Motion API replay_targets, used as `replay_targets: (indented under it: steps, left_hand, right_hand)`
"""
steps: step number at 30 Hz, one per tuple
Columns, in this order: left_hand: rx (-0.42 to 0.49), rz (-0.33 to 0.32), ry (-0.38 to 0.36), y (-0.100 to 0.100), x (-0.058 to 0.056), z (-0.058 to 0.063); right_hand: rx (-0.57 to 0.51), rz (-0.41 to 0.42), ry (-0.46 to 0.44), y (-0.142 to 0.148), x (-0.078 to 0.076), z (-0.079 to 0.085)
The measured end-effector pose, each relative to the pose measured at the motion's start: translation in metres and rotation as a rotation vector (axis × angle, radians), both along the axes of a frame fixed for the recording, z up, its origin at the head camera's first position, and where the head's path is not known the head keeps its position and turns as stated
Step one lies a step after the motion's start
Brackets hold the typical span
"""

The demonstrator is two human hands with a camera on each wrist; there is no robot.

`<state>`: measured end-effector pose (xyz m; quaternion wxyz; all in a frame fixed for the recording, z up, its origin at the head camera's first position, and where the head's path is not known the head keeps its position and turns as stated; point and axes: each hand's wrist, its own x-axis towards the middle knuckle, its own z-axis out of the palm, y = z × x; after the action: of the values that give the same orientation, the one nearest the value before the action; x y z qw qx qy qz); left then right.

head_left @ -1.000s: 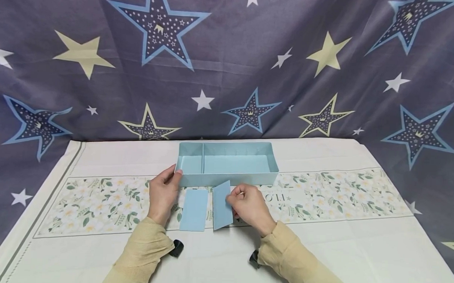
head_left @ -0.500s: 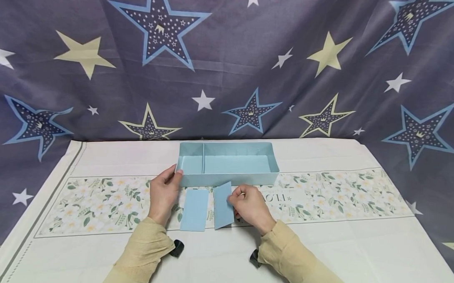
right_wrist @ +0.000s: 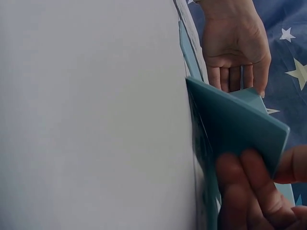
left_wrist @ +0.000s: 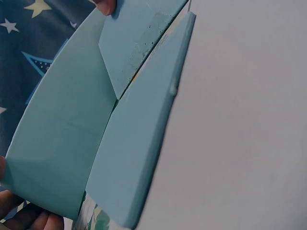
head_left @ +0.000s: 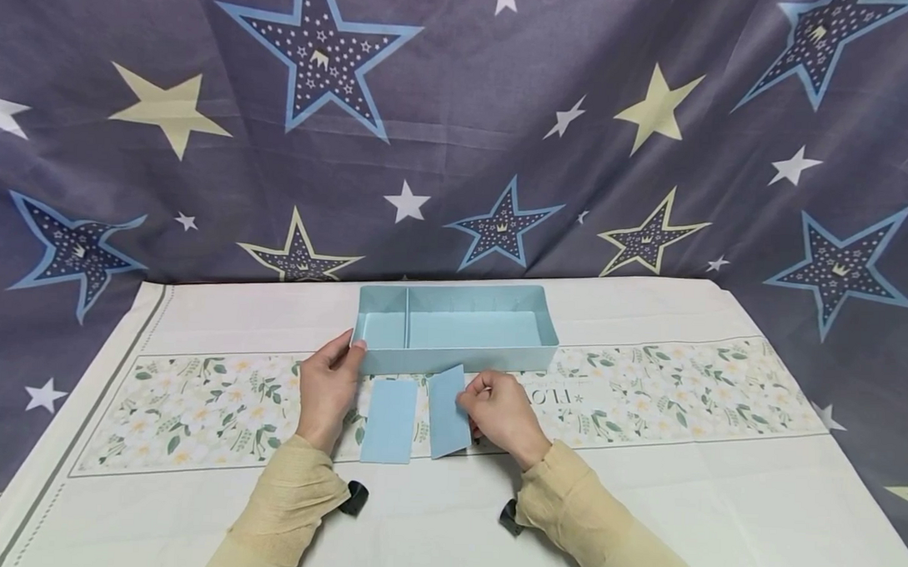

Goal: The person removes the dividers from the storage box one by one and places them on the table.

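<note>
A light blue box [head_left: 459, 360] with an inner divider [head_left: 406, 318] stands on the table, making one small and one large compartment. My left hand [head_left: 328, 389] holds its near left corner, thumb on the front. Between thumb and fingers of my right hand [head_left: 504, 412] I pinch a thin blue panel [head_left: 446, 413] by its right edge. That panel is raised and tilted in front of the box; the right wrist view shows its underside [right_wrist: 235, 120]. Another flat blue panel [head_left: 389, 421] lies to its left, near the box's front wall [left_wrist: 62, 129].
The white tablecloth [head_left: 641, 507] carries a printed band of flowers [head_left: 668, 391] running left to right beneath the panels. A dark curtain with stars [head_left: 459, 133] hangs behind the table. Black straps [head_left: 355, 498] show at both wrists.
My right hand and the pinched panel have shifted very slightly to the right. The box, the flat panel and my left hand stay in place.
</note>
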<state>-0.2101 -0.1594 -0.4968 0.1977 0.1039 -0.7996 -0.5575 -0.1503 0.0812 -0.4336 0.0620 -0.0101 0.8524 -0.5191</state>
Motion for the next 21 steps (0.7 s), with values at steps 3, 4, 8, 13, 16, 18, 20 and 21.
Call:
replay_targets:
  steps: [3,4,8,13,16,18,20,21]
  left_hand:
    - [0.000,0.000,0.007,0.000,0.001,0.001]
    - [0.000,0.000,0.008,0.000,0.001,0.001]
    - [-0.002,0.003,0.001,-0.001,0.001,0.001]
    - [0.005,0.006,-0.002,-0.001,0.000,0.001]
    - [0.003,0.000,0.001,0.000,0.002,0.004]
    - [0.001,-0.010,-0.006,0.001,0.004,0.008]
    - [0.007,-0.019,-0.018,0.004,0.010,0.019]
    - [0.016,-0.027,-0.025,0.006,0.014,0.026]
  right_hand:
    - [0.015,-0.004,-0.003,0.001,-0.001,-0.001]
    - [0.018,-0.004,-0.007,0.002,-0.001,-0.001]
    - [0.032,0.007,-0.019,0.004,-0.003,-0.003]
    - [0.045,0.014,-0.021,0.005,-0.004,-0.004]
    - [0.075,0.018,-0.003,0.007,-0.004,-0.004]
    - [0.106,0.023,0.018,0.008,-0.004,-0.003]
    - [0.145,0.029,0.044,0.009,-0.004,-0.002]
    - [0.162,0.031,0.053,0.010,-0.005,-0.002]
